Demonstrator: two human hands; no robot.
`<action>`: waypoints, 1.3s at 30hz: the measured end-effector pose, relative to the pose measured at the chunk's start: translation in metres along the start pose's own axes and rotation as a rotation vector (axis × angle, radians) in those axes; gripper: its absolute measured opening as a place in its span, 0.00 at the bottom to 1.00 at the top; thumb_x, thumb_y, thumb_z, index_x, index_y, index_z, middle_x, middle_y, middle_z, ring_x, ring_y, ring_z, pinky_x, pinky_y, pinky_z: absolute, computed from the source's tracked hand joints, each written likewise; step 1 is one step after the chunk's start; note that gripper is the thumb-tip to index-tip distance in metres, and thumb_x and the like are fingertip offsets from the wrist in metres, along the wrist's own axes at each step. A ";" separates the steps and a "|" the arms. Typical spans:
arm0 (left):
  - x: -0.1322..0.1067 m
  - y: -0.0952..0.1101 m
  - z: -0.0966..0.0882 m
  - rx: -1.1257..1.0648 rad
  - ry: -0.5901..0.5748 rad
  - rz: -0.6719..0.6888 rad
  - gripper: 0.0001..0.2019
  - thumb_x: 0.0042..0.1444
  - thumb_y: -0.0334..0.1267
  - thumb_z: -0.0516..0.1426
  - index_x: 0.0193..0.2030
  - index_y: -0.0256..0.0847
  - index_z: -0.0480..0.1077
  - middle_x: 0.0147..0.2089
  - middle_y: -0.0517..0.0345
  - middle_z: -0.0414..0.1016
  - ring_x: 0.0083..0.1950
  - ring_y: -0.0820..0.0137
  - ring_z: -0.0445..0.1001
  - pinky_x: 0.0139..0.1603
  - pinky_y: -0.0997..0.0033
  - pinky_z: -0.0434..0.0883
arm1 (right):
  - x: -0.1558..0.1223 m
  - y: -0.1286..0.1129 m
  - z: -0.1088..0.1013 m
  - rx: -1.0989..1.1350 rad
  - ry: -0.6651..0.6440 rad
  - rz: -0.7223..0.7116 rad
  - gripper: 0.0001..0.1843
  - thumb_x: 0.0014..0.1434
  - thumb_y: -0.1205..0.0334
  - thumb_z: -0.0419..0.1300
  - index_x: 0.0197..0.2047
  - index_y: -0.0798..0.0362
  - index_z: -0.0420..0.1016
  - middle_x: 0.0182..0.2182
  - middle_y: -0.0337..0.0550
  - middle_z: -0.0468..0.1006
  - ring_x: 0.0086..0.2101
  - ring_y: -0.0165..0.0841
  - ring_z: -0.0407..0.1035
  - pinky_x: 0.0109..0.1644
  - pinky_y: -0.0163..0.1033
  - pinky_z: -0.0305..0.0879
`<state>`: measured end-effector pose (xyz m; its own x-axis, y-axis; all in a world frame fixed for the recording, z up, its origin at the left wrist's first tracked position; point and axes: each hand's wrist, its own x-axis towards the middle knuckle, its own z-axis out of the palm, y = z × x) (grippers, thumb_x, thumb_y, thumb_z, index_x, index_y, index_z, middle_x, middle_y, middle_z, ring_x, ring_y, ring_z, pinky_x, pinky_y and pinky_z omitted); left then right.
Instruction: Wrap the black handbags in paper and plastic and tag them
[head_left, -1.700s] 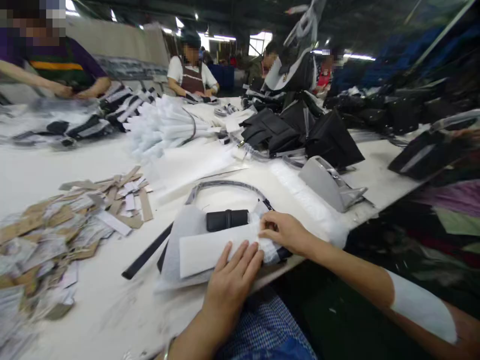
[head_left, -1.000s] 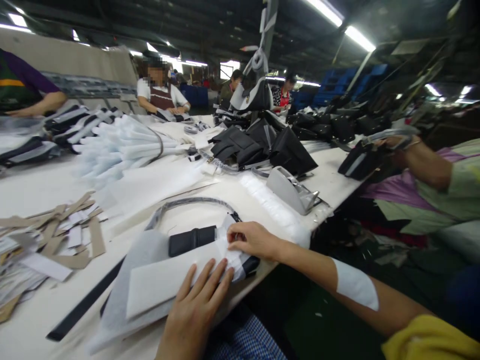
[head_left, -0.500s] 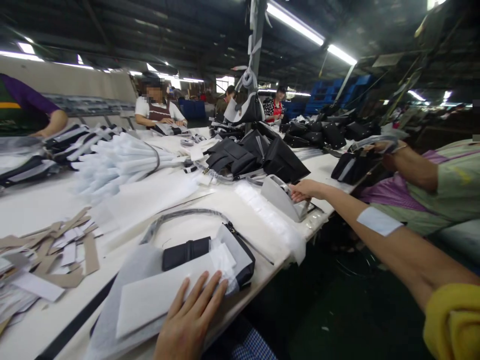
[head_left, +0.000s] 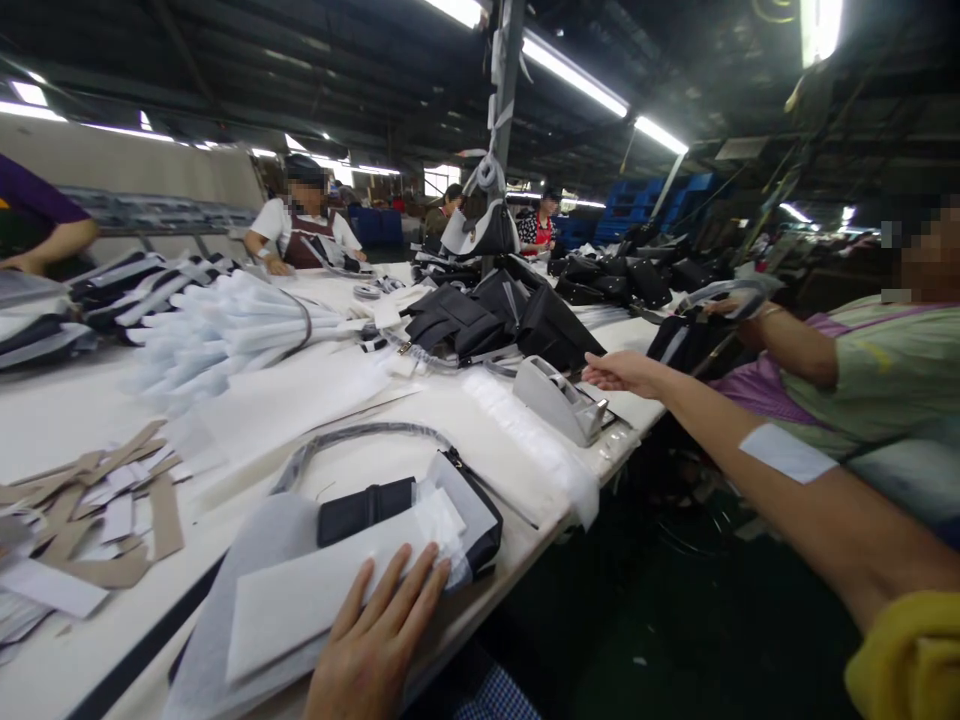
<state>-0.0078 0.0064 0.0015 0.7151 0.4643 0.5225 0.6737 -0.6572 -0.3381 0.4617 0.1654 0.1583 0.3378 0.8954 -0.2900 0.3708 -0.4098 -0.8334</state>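
Note:
My left hand (head_left: 382,635) lies flat, fingers spread, on a white foam sheet (head_left: 292,610). Beneath the sheet is a black handbag (head_left: 480,535) partly covered in white tissue, its wrapped strap (head_left: 375,432) looping away from me. A dark flat piece (head_left: 366,510) shows beside the foam. Stretched out to the right, my right hand (head_left: 626,374) is just above and beside a grey tape dispenser (head_left: 551,395). Its fingers are curled together; whatever is between them, if anything, is too small to make out.
Black bag pieces (head_left: 480,310) are piled behind the dispenser. Bundled white foam strips (head_left: 225,330) and cardboard scraps (head_left: 112,510) lie to the left. Clear plastic bags (head_left: 525,440) hang over the table edge. A co-worker's arm (head_left: 799,345) handles a bag at right.
My right hand has come off the tape dispenser and risen slightly, fingers still curled. My left hand stays on the foam sheet. The view has shifted a little to the right.

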 end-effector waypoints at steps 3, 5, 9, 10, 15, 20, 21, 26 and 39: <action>-0.001 -0.001 0.001 -0.030 0.003 -0.011 0.31 0.61 0.23 0.44 0.68 0.47 0.61 0.71 0.64 0.59 0.68 0.64 0.64 0.76 0.54 0.40 | -0.023 0.004 -0.015 0.012 0.039 -0.024 0.15 0.57 0.54 0.69 0.31 0.60 0.79 0.29 0.50 0.82 0.24 0.26 0.73 0.30 0.28 0.74; -0.001 0.000 0.001 -0.048 0.004 -0.015 0.31 0.60 0.22 0.44 0.68 0.47 0.61 0.71 0.64 0.59 0.68 0.64 0.64 0.76 0.55 0.40 | -0.039 0.014 -0.020 0.008 0.055 -0.021 0.13 0.55 0.57 0.71 0.31 0.60 0.80 0.30 0.51 0.82 0.24 0.26 0.72 0.27 0.27 0.73; 0.000 0.003 0.000 -0.051 -0.019 -0.029 0.30 0.62 0.22 0.44 0.68 0.47 0.61 0.72 0.63 0.58 0.68 0.63 0.64 0.76 0.54 0.43 | -0.061 0.046 -0.022 0.017 0.083 -0.038 0.13 0.53 0.56 0.72 0.30 0.59 0.81 0.29 0.50 0.82 0.24 0.27 0.72 0.26 0.28 0.71; 0.000 0.004 0.000 -0.057 -0.032 -0.042 0.30 0.62 0.22 0.44 0.68 0.47 0.61 0.72 0.64 0.58 0.68 0.63 0.63 0.76 0.54 0.44 | -0.064 0.056 -0.020 0.021 0.091 -0.049 0.14 0.52 0.55 0.72 0.30 0.58 0.81 0.29 0.50 0.82 0.24 0.27 0.72 0.26 0.29 0.72; -0.001 0.006 -0.004 -0.088 -0.083 -0.064 0.29 0.64 0.24 0.43 0.70 0.46 0.59 0.73 0.64 0.55 0.70 0.63 0.60 0.76 0.54 0.44 | -0.060 0.105 -0.005 0.043 0.149 -0.150 0.19 0.49 0.47 0.70 0.32 0.55 0.80 0.31 0.48 0.82 0.26 0.28 0.71 0.29 0.32 0.71; -0.001 0.002 -0.004 -0.074 -0.075 -0.030 0.31 0.62 0.22 0.43 0.71 0.46 0.57 0.73 0.63 0.55 0.70 0.64 0.61 0.76 0.55 0.42 | -0.042 0.137 0.016 -0.019 0.254 -0.245 0.21 0.50 0.43 0.66 0.34 0.54 0.78 0.32 0.47 0.82 0.27 0.32 0.71 0.31 0.36 0.70; -0.001 0.000 -0.003 -0.071 -0.072 -0.021 0.31 0.62 0.22 0.43 0.71 0.46 0.57 0.73 0.63 0.55 0.69 0.64 0.62 0.76 0.55 0.42 | -0.041 0.140 0.017 -0.045 0.275 -0.257 0.21 0.50 0.44 0.66 0.34 0.54 0.78 0.31 0.47 0.82 0.27 0.33 0.72 0.32 0.37 0.70; 0.000 -0.006 -0.002 -0.070 -0.038 0.034 0.30 0.63 0.23 0.41 0.71 0.45 0.56 0.73 0.62 0.55 0.69 0.66 0.63 0.75 0.58 0.45 | -0.070 0.134 0.008 -0.218 0.366 -0.338 0.14 0.51 0.50 0.65 0.36 0.50 0.80 0.30 0.44 0.82 0.33 0.41 0.76 0.45 0.46 0.71; 0.005 0.004 -0.013 -0.299 -0.109 -0.147 0.24 0.68 0.29 0.45 0.68 0.48 0.60 0.68 0.62 0.65 0.66 0.62 0.67 0.64 0.51 0.67 | -0.184 -0.016 0.135 -0.576 -0.714 -0.943 0.11 0.63 0.53 0.59 0.38 0.47 0.82 0.31 0.44 0.81 0.33 0.34 0.74 0.41 0.36 0.66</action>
<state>-0.0037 -0.0017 0.0127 0.6408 0.6172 0.4566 0.6982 -0.7158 -0.0123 0.2767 0.0309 0.1613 -0.7148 0.6980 -0.0420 0.5842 0.5632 -0.5844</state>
